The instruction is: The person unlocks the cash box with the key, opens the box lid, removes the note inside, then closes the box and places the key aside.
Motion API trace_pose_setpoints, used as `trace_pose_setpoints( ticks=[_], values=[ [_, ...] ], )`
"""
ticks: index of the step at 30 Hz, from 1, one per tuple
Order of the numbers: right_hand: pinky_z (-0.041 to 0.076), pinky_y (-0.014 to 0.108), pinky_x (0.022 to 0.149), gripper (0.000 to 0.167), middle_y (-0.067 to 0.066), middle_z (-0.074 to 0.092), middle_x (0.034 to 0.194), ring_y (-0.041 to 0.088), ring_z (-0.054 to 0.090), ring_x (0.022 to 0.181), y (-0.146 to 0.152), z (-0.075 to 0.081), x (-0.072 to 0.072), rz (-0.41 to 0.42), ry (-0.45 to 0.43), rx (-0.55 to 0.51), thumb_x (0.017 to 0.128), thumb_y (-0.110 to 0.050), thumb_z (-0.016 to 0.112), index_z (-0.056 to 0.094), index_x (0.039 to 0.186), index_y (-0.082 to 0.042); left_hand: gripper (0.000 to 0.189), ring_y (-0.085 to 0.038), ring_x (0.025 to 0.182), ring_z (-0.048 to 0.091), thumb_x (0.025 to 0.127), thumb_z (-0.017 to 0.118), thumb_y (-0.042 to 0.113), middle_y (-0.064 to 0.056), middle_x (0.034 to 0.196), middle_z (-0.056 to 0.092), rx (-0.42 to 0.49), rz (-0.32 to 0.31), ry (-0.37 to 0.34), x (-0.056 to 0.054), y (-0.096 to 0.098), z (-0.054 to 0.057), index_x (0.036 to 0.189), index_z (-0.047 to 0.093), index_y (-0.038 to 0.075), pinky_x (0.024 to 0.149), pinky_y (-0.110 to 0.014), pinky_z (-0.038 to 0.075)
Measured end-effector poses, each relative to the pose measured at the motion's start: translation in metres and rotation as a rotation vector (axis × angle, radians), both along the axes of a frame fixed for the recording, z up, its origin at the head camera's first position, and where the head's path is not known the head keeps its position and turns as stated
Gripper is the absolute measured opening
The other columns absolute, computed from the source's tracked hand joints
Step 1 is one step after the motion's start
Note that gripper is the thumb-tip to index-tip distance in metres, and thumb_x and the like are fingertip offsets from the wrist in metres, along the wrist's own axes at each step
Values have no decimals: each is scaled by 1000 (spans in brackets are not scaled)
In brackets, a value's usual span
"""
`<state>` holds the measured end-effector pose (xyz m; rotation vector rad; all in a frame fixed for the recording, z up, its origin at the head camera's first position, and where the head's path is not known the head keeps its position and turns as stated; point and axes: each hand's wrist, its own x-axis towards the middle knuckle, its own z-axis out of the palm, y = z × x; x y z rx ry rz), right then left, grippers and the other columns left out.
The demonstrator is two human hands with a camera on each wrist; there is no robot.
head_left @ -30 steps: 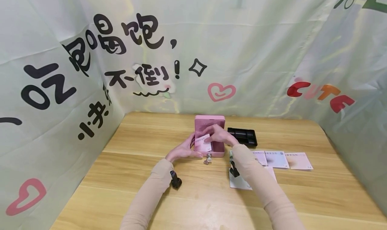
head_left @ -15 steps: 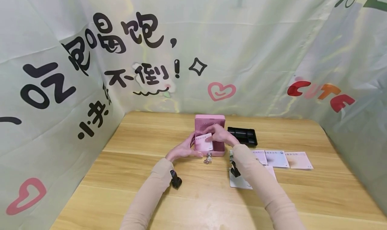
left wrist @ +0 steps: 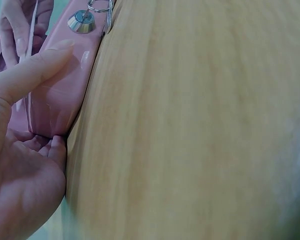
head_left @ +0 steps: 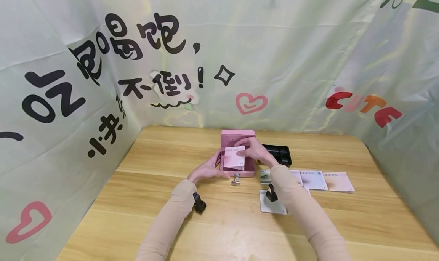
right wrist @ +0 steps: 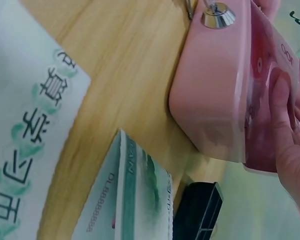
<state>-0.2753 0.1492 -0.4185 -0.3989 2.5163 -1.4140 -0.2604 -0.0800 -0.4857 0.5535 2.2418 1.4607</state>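
Observation:
A pink metal cash box [head_left: 247, 174] stands on the table with its lid raised, a lock with keys [head_left: 236, 179] on its front. My left hand [head_left: 207, 170] grips the box's near left corner. The left wrist view shows the left thumb [left wrist: 37, 70] along the front wall and fingers curled at the side. Over the box opening, my right hand [head_left: 254, 150] pinches a folded pink banknote [head_left: 233, 157] by its right side. In the right wrist view the right thumb [right wrist: 279, 100] presses on that banknote; its lower part is partly inside the box.
A black compartment tray [head_left: 284, 154] sits right of the box. Folded notes lie in a row: a green one [head_left: 265, 176], a blue one [head_left: 313, 180] and a pink one [head_left: 340, 181]. A pale note [head_left: 266, 205] lies nearer, partly under the right forearm [head_left: 302, 211].
My right hand has shifted right and slightly up, bringing the pink banknote with it. More of the green note now shows beside the sleeve. My left hand stays at the box corner.

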Motion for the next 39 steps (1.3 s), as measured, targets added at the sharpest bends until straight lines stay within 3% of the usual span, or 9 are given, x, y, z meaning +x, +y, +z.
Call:
trace_pose_setpoints(
  ticks=[13, 21, 31, 39],
  values=[
    [57, 23, 76, 37, 23, 70, 112, 12, 63, 82, 10, 9, 12, -63, -17, -113, 89, -3, 71, 66, 125, 3, 123, -37, 157, 15, 74, 87, 12, -18, 170, 12, 29, -9, -6, 2, -1, 2, 163, 3, 15, 129, -56, 14],
    [57, 24, 76, 38, 22, 68, 120, 12, 63, 86, 18, 16, 22, -95, -20, -144, 90, -6, 71, 66, 126, 1, 122, -36, 157, 14, 75, 86, 12, -18, 170, 10, 35, -14, -7, 1, -1, 1, 163, 2, 15, 130, -56, 12],
    [59, 26, 77, 42, 22, 68, 124, 8, 65, 85, 32, 25, 42, -85, -35, -223, 92, -10, 71, 63, 131, 1, 124, -30, 159, 12, 74, 86, 8, -14, 171, 9, 75, -25, -18, 1, 1, 1, 163, 0, 13, 131, -46, 12],
    [59, 24, 83, 45, 20, 67, 130, 5, 68, 89, 46, 25, 57, -114, -37, -215, 92, -17, 72, 63, 133, -1, 125, -31, 158, 13, 74, 87, 11, -14, 171, 9, 47, -25, -12, 1, -1, 1, 163, 0, 15, 131, -50, 13]
  ],
)
